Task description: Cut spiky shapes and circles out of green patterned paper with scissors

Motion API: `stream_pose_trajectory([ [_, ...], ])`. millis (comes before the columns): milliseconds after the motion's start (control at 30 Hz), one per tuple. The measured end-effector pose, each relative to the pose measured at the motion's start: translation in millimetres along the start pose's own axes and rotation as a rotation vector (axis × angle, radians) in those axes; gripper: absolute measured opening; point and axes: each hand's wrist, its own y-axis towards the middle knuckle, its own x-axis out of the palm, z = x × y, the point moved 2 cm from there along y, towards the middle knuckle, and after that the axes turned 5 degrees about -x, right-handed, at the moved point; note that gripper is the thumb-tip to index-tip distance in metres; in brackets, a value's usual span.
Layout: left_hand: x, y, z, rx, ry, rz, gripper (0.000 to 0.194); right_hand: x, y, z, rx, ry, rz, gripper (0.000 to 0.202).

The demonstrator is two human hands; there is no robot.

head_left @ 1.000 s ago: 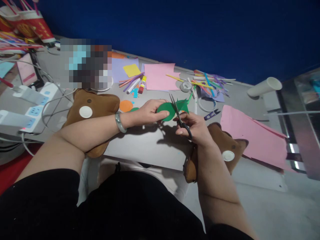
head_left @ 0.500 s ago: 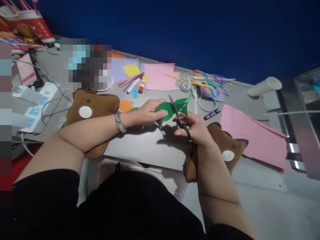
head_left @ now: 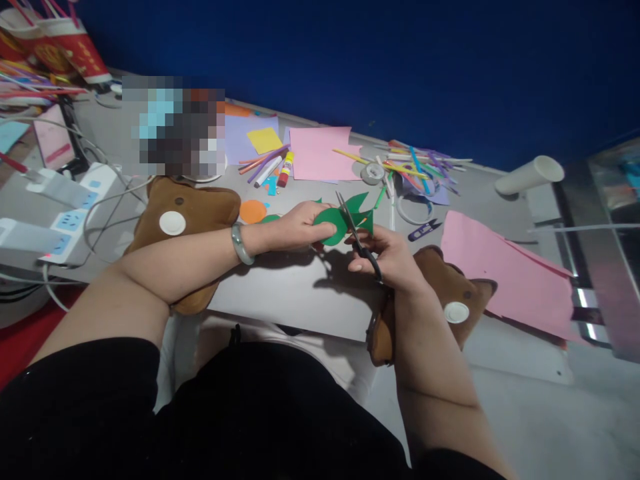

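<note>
Green paper (head_left: 331,225), with a rounded part and pointed pieces, is pinched between the thumb and fingers of my left hand (head_left: 305,227). My right hand (head_left: 387,253) is closed on black-handled scissors (head_left: 369,256). The scissors' blades point up and to the left and cross the green paper. Part of the paper touches the fingertips of my right hand. Under my left forearm lies a brown plush piece (head_left: 200,205) with a white disc. A second brown plush piece (head_left: 450,283) sits beside and partly behind my right forearm.
Pink paper (head_left: 320,153), a glue stick (head_left: 286,169), markers and an orange circle (head_left: 253,211) lie beyond my hands. Pipe cleaners (head_left: 420,167) and tape rolls are at the back right. Small snips (head_left: 423,230) lie near more pink paper (head_left: 505,273). A power strip (head_left: 75,220) with cables is left.
The green paper has turned and shifted slightly between my hands, and its pointed pieces have spread differently around the blades. Both hands have stayed in nearly the same place.
</note>
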Motion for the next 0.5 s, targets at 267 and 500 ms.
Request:
stream_pose_trajectory([
  [267,-0.1,0.2,2.2,-0.029,-0.039,0.013,0.015,0.6,-1.2,-0.7,0.004,0.030,-0.001,0.068],
  [500,-0.2,1.2,1.0,-0.015,-0.042,0.030,0.014,1.9,-2.6,1.8,0.032,0.105,-0.004,0.066],
])
